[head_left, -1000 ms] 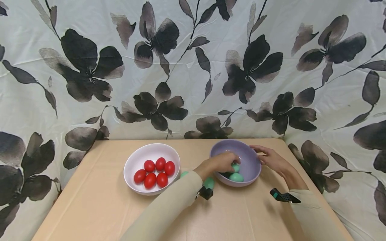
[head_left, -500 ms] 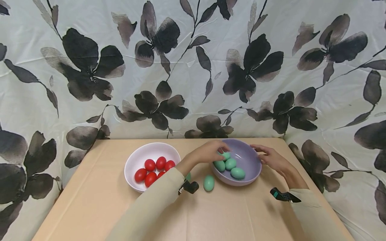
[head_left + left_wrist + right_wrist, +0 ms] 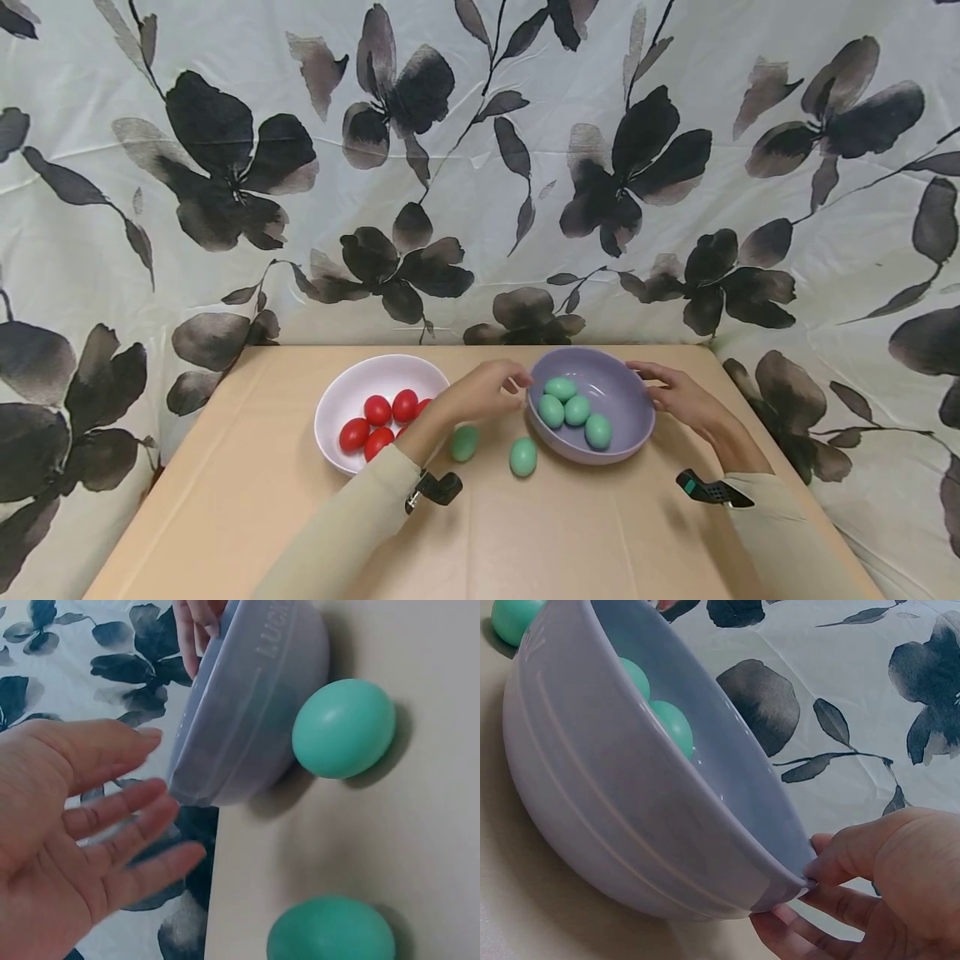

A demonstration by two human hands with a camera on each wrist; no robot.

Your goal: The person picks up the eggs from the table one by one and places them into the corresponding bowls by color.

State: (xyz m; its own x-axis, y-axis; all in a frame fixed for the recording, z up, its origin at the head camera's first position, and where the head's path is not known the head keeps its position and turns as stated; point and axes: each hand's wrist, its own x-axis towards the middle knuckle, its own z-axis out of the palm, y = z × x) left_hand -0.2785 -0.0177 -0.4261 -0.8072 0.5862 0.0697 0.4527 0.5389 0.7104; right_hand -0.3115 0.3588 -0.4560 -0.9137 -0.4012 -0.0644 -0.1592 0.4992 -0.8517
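My left hand (image 3: pixel 487 392) hovers left of the purple bowl (image 3: pixel 626 408), its fingers relaxed and holding nothing. In the left wrist view that hand (image 3: pixel 82 840) has its fingers spread apart, near the bowl's wall (image 3: pixel 262 727). My right hand (image 3: pixel 686 404) pinches the bowl's right rim; in the right wrist view the thumb (image 3: pixel 847 855) lies on the rim with fingers beneath it. Several green eggs (image 3: pixel 577 411) lie inside this bowl. On the table between the bowls are two more, a green egg (image 3: pixel 464 443) by my left wrist and another green egg (image 3: pixel 522 457).
A pale pink bowl (image 3: pixel 333 408) with several red eggs (image 3: pixel 354 435) stands at the left, partly hidden by my left forearm. The tan table (image 3: pixel 555 533) ends at a floral-printed cloth (image 3: pixel 510 275) hanging behind it.
My left hand has let go of a green egg in the purple bowl and moved out to the left, above the table. My right hand has stayed on the rim.
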